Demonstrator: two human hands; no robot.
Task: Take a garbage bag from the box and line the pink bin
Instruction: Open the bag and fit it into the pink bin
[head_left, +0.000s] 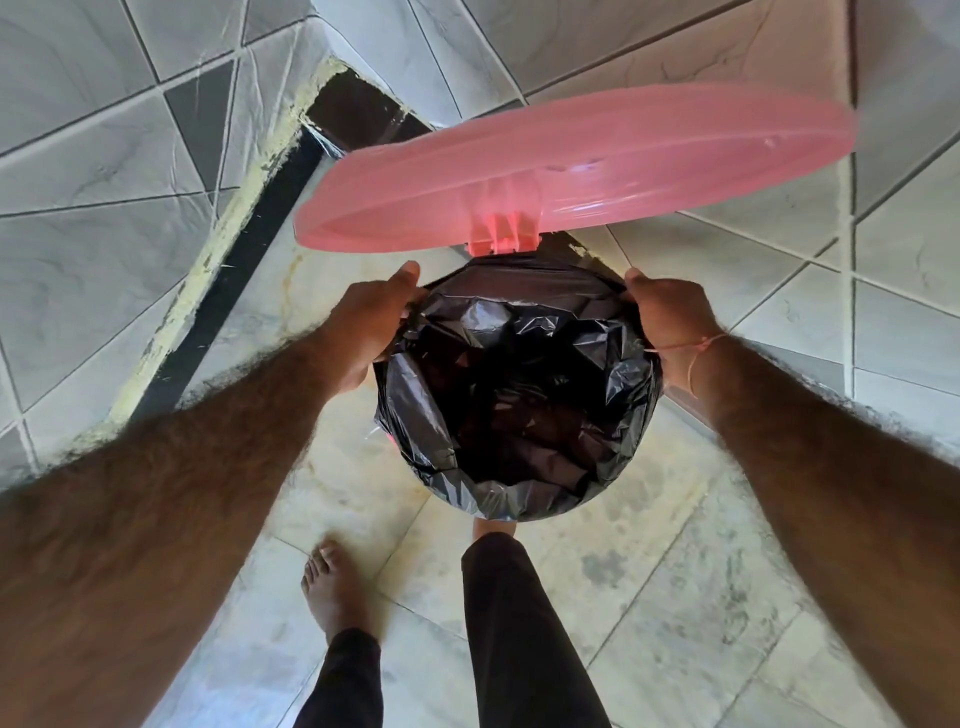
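Around us runs a pale grey tiled wall (93, 171) from nine to three o'clock, and below it a stained cream tiled floor (649, 597); a black strip with chipped yellow edging (244, 270) marks the corner at ten o'clock. The translucent pink round lid (571, 171) stands tipped up on its hinge at twelve o'clock and hides the wall behind it. Our two forearms reach in from seven and five o'clock and cover much of the floor.

The pink bin's own wall is almost wholly hidden; only a sliver of it (680, 400) shows at three o'clock. In it sits the crinkled glossy black plastic garbage bag (519, 395), its mouth spread wide and folded out over the rim all round, its inside dark and creased.

Our left hand (363, 327) is clamped on the bag's edge at ten o'clock of the rim, our right hand (670, 322) likewise at two o'clock, a thin pink thread (696, 345) round its wrist. A bare foot (332, 587) and dark trouser legs (519, 634) stand at six o'clock
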